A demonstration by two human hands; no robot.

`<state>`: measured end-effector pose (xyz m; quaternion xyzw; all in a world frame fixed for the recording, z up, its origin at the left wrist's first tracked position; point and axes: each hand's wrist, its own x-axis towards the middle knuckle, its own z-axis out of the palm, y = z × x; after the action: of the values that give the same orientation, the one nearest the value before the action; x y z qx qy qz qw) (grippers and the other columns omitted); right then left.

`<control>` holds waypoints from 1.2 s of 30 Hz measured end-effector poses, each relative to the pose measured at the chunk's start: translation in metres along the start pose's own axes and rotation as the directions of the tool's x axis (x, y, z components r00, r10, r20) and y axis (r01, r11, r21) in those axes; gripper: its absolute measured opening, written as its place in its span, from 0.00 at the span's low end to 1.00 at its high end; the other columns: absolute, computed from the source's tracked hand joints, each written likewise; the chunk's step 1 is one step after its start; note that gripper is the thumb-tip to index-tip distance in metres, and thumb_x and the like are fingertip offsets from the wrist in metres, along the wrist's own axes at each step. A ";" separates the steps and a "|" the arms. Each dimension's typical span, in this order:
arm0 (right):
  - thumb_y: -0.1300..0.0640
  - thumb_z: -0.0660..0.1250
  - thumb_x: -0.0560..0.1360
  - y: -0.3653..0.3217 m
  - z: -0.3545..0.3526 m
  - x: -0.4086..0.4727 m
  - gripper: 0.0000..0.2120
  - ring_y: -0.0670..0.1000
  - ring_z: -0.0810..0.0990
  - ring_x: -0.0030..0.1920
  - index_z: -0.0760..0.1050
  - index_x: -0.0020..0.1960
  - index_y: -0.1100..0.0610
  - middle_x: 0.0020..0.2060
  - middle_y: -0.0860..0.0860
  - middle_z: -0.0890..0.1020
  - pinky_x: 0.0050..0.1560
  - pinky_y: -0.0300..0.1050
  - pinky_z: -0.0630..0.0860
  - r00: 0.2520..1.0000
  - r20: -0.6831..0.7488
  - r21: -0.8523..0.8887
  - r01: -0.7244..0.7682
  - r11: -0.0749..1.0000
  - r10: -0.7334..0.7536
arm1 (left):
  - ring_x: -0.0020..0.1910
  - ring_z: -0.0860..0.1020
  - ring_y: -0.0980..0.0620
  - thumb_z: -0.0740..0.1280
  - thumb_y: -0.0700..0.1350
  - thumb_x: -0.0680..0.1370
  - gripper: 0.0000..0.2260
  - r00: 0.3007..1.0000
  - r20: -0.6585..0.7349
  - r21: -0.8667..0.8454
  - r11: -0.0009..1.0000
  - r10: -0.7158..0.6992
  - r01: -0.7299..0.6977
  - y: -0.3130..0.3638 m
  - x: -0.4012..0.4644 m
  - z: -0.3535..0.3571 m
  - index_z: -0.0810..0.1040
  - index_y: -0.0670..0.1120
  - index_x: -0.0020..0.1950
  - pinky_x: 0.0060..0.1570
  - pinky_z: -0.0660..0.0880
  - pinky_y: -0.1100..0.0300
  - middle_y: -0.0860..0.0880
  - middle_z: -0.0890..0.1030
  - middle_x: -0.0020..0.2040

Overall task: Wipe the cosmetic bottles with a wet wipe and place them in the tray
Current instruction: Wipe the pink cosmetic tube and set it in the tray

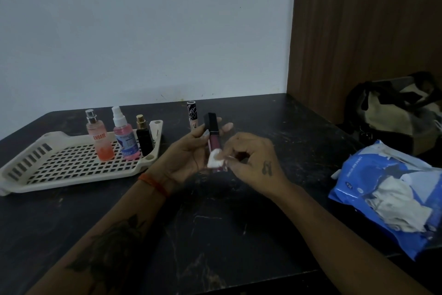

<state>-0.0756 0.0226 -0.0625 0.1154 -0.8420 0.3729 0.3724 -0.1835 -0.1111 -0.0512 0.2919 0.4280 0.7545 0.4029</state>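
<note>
On black table (pixel 215 235); white wall (pixel 143 31)

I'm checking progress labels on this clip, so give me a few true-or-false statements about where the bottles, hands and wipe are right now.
1. Three bottles stand in the tray. True.
2. The left hand holds the lip gloss tube. True.
3. The right hand is empty. False: it pinches a wet wipe against the tube.
4. The wipes packet lies inside the tray. False: it lies on the table, at the right.
5. A patterned tube stands outside the tray. True.
</note>
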 end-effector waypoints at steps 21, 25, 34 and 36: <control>0.65 0.69 0.64 -0.007 0.004 -0.010 0.08 0.44 0.74 0.34 0.84 0.36 0.54 0.36 0.49 0.79 0.35 0.31 0.67 0.964 0.266 -0.215 0.055 0.975 0.004 | 0.48 0.82 0.47 0.52 0.35 0.78 0.17 0.994 -0.104 0.036 0.999 0.016 -0.013 -0.007 0.003 0.000 0.68 0.46 0.65 0.45 0.80 0.45 0.47 0.83 0.51; 0.63 0.68 0.67 -0.010 0.007 -0.010 0.08 0.43 0.71 0.35 0.84 0.37 0.54 0.36 0.50 0.78 0.35 0.28 0.61 0.951 0.306 -0.268 0.118 0.956 -0.031 | 0.53 0.80 0.45 0.60 0.40 0.73 0.17 0.993 -0.116 0.090 0.996 0.019 -0.009 -0.007 0.002 0.000 0.72 0.46 0.62 0.48 0.79 0.46 0.47 0.83 0.51; 0.67 0.72 0.65 -0.002 0.001 0.001 0.04 0.47 0.76 0.35 0.83 0.37 0.60 0.37 0.53 0.80 0.34 0.34 0.73 0.987 -0.155 -0.111 -0.058 0.992 0.041 | 0.48 0.81 0.46 0.58 0.38 0.74 0.17 0.998 -0.056 0.134 0.991 0.021 -0.013 -0.009 0.002 0.001 0.74 0.47 0.61 0.43 0.80 0.46 0.45 0.81 0.53; 0.70 0.71 0.66 0.002 0.000 0.007 0.07 0.46 0.76 0.38 0.83 0.41 0.61 0.40 0.52 0.79 0.36 0.29 0.73 0.909 -0.405 -0.032 -0.124 0.992 0.101 | 0.50 0.82 0.47 0.57 0.36 0.75 0.17 0.999 -0.045 0.106 0.994 -0.010 0.015 -0.010 0.003 0.001 0.74 0.46 0.62 0.45 0.79 0.42 0.44 0.80 0.56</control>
<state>-0.0815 0.0244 -0.0587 -0.0231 -0.7630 0.3852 0.5186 -0.1803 -0.1050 -0.0588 0.2935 0.4781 0.7343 0.3821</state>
